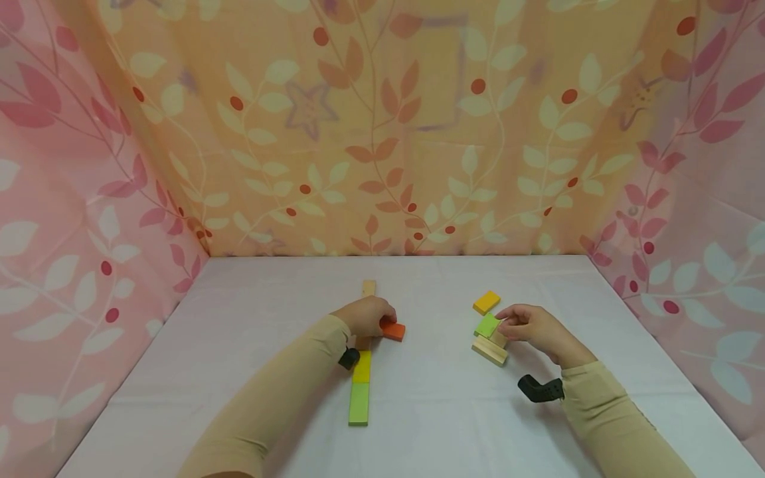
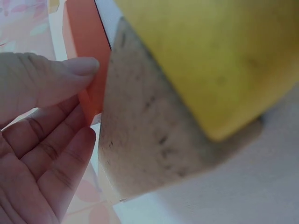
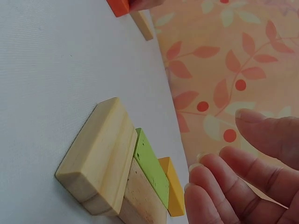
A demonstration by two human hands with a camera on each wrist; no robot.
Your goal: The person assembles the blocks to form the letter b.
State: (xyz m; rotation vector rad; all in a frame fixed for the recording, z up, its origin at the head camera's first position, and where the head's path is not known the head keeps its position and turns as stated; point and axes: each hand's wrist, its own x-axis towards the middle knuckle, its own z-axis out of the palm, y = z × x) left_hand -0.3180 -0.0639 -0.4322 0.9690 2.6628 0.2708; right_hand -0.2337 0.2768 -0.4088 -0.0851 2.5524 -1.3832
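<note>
- Orange block [image 1: 394,332], one; on the right side of the row, at the left hand's fingertips; its uncovered end points toward the right hand, long axis apparently crosswise to the row; the other end is hidden; whether it touches the row or the cloth, cannot tell.
- Left hand [image 1: 364,317], one; nearer to the orange block by far; thumb laid on one face, fingers curled behind, pinching it.
- Row of blocks, long axis running away from the person; from the near end, lime block [image 1: 358,403], yellow block [image 1: 362,367], brown block [image 1: 362,344], partly under the hand; pale block [image 1: 369,287] at the far end.
- Right hand [image 1: 534,332], one; well apart from the orange block; fingers loosely bent, thumb held away from them, nothing gripped; contact with the blocks beside it, cannot tell.
- Loose group at the right hand's fingertips; striped wooden block [image 1: 490,350] nearest the person, green block [image 1: 487,324] and speckled block [image 3: 142,191] behind it, amber block [image 1: 487,302] just beyond.
- White cloth [image 1: 442,405], under all blocks; patterned curtain [image 1: 382,133] behind.
</note>
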